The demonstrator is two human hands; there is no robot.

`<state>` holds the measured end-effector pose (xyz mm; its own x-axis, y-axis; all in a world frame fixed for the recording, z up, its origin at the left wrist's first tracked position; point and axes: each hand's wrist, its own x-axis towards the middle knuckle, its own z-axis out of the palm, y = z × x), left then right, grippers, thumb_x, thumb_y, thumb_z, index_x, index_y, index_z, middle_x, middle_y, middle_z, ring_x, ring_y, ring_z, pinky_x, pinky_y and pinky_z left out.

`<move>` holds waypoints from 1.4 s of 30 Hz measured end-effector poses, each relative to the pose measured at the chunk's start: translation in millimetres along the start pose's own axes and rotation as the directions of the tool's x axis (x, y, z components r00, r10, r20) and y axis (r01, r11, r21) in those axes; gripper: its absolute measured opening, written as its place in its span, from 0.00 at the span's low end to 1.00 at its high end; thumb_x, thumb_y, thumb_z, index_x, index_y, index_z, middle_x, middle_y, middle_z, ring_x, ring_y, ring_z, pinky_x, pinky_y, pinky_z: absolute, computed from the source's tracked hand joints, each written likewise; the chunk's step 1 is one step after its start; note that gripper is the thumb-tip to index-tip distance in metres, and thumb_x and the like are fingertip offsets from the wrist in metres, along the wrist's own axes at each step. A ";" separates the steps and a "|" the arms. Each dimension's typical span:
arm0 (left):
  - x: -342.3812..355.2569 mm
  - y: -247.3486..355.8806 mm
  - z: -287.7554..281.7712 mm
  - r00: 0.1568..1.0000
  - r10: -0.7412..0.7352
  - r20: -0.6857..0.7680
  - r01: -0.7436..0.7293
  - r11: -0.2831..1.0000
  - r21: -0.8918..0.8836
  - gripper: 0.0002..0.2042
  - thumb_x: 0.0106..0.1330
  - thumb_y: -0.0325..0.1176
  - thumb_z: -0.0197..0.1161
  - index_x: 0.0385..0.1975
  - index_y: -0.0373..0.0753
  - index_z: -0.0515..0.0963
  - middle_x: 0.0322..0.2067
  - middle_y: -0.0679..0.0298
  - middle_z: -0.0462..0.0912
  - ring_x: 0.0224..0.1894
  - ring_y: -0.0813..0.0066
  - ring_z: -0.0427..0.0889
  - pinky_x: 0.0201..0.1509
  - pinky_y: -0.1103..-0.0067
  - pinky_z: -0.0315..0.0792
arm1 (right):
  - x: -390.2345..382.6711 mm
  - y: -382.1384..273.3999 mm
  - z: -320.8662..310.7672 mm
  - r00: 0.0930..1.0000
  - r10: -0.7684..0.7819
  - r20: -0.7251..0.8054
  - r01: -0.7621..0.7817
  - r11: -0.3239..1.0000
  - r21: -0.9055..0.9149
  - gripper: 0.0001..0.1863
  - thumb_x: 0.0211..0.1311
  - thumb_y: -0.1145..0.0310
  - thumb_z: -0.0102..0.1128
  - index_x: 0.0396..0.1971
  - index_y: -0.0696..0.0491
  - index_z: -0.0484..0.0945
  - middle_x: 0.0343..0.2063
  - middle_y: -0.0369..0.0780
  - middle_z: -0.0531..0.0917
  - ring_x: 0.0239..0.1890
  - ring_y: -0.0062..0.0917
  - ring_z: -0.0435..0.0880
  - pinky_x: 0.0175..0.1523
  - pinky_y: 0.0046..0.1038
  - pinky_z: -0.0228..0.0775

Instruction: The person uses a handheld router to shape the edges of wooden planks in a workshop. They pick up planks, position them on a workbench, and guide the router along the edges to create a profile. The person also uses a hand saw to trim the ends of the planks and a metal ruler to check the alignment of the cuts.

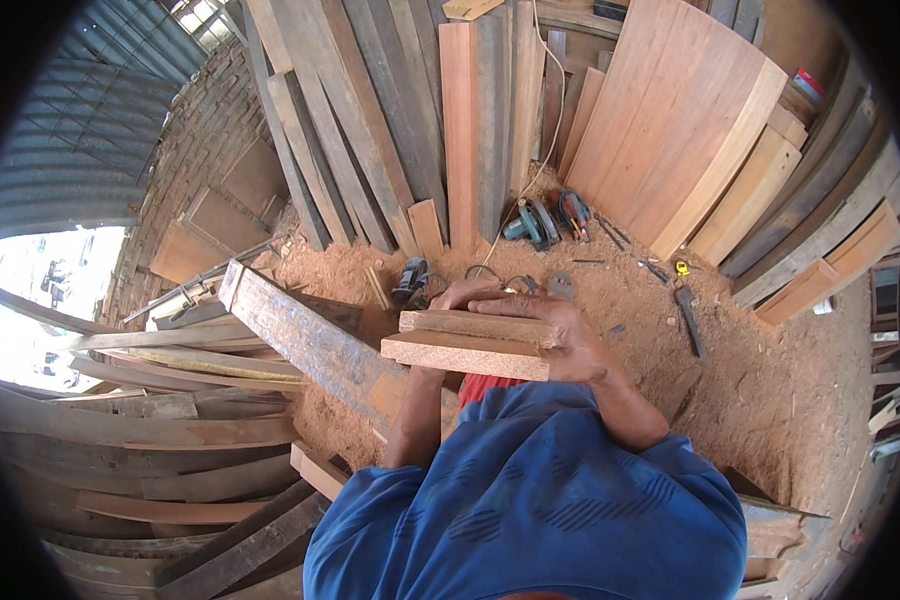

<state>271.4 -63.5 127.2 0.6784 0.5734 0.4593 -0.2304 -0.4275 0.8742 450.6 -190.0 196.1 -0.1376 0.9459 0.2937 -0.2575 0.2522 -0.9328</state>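
In front of my blue shirt I hold a short piece of reddish-brown wood (465, 355) with a stepped face, its pale sawn edge toward me. I cannot tell whether it is one rebated piece or two boards laid together. My right hand (570, 325) is closed round its right end, fingers reaching over the far side. Behind the far edge, my left hand (460, 293) is closed against the wood, its fingers partly hidden and meeting the right hand's. Below the hands at left lies a worn, paint-stained plank (315, 335).
Sawdust covers the ground. Ahead lie a circular saw (535, 225), another power tool (575, 213), a dark power tool (410, 278), a yellow tape measure (682, 268) and a dark long-bladed tool (688, 320). Tall planks (460, 130) and a wide panel (670, 120) lean behind. Stacked lumber (150, 430) fills the left.
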 end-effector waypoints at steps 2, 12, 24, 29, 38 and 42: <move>-1.0 -2.9 -0.4 1.000 -0.009 0.006 0.009 1.000 -0.009 0.29 0.72 0.54 0.54 0.58 0.33 0.76 0.54 0.52 0.82 0.56 0.61 0.83 0.62 0.67 0.74 | -0.7 -1.5 -1.1 1.000 0.006 0.003 -0.006 0.999 -0.040 0.34 0.55 0.78 0.74 0.64 0.64 0.71 0.60 0.45 0.78 0.61 0.26 0.78 0.65 0.28 0.73; -2.0 -0.4 10.3 0.987 -0.151 -0.047 0.131 0.949 -0.285 0.29 0.67 0.50 0.64 0.59 0.34 0.73 0.52 0.56 0.80 0.54 0.66 0.81 0.60 0.70 0.74 | 0.1 9.6 -0.5 0.992 0.124 -0.022 -0.111 0.945 0.307 0.36 0.55 0.78 0.74 0.65 0.62 0.70 0.60 0.44 0.78 0.61 0.26 0.78 0.65 0.28 0.73; 7.4 -41.4 -39.3 0.877 -0.022 -0.480 -0.010 0.998 -0.064 0.43 0.63 0.69 0.61 0.65 0.36 0.65 0.57 0.58 0.73 0.56 0.66 0.77 0.57 0.69 0.77 | 8.9 -14.2 -69.4 0.930 -0.276 -0.244 0.051 0.752 -0.657 0.32 0.59 0.65 0.69 0.64 0.54 0.73 0.60 0.46 0.78 0.61 0.36 0.78 0.68 0.36 0.65; 24.5 -52.1 -73.8 0.857 -0.056 -0.512 -0.068 0.973 -0.220 0.48 0.60 0.73 0.59 0.68 0.36 0.62 0.59 0.60 0.72 0.59 0.66 0.75 0.62 0.65 0.73 | -55.9 51.8 -220.0 0.570 0.057 -0.819 -0.309 0.939 -0.150 0.14 0.70 0.68 0.60 0.52 0.54 0.82 0.44 0.36 0.87 0.44 0.20 0.83 0.52 0.22 0.75; 94.2 -114.1 -113.5 0.707 -0.201 -0.678 0.128 0.979 -0.157 0.45 0.66 0.74 0.47 0.66 0.37 0.64 0.59 0.56 0.74 0.61 0.61 0.74 0.65 0.62 0.71 | -242.8 328.6 -367.0 0.065 0.391 -0.918 -0.983 0.186 0.010 0.12 0.64 0.60 0.63 0.38 0.54 0.83 0.34 0.39 0.88 0.33 0.26 0.86 0.37 0.29 0.77; 126.2 -150.0 -162.0 0.539 -0.397 -0.743 0.323 0.912 -0.253 0.47 0.68 0.75 0.38 0.60 0.27 0.69 0.49 0.52 0.82 0.48 0.58 0.83 0.53 0.63 0.80 | -295.4 397.9 -367.5 -0.036 0.460 -0.887 -0.999 -0.031 0.024 0.18 0.61 0.56 0.64 0.41 0.55 0.84 0.39 0.47 0.88 0.42 0.36 0.88 0.45 0.37 0.78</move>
<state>278.5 186.3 79.7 -0.0608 0.9980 0.0179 -0.1672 -0.0278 0.9855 740.3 -294.1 -338.6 0.7350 0.2630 -0.6250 0.1222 -0.9580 -0.2595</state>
